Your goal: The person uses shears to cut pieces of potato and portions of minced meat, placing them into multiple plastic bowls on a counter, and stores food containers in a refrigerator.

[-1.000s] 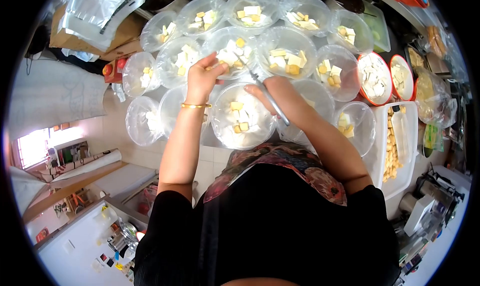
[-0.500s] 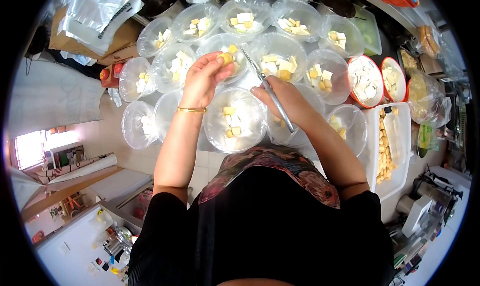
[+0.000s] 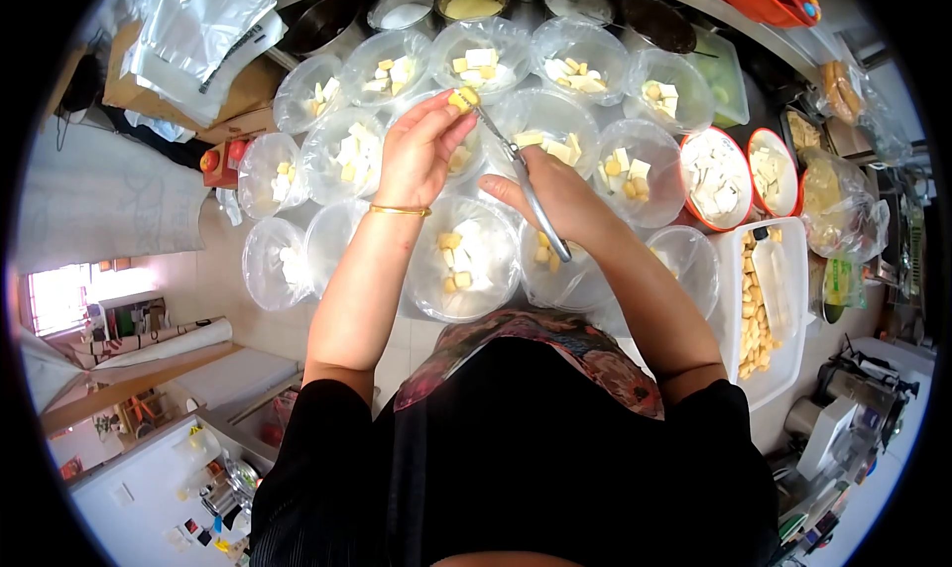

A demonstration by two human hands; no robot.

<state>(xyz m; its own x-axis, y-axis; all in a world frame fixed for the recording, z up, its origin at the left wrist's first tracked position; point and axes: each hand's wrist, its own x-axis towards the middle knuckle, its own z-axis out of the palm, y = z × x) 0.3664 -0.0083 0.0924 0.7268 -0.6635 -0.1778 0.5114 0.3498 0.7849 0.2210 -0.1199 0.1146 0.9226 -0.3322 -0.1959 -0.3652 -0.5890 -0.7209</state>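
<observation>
Pinched in the fingertips of my left hand (image 3: 424,143) is a small yellow food chunk (image 3: 462,98). A long silver-grey metal tool (image 3: 534,192) with a narrow toothed front part is gripped in my right hand (image 3: 563,192); its tip meets the yellow chunk. Whether it is a knife or shears I cannot tell. Beneath both hands stand plastic-lined clear bowls, among them a back bowl (image 3: 506,71), a right bowl (image 3: 666,192) and a front bowl (image 3: 421,289). White and yellow pieces lie in them. My left forearm hides parts of some bowls.
To the right are two red-rimmed bowls of white pieces, a larger one (image 3: 691,195) and a smaller one (image 3: 790,159). A white tub (image 3: 788,359) holds yellow-brown cubes and a scoop. Metal pots (image 3: 405,17) line the back. Plastic bags (image 3: 203,32) lie on a cardboard box at left.
My left hand has moved slightly right and up, bringing the yellow chunk against the tool's tip. The tool has shifted slightly left. The whole view has tilted a little.
</observation>
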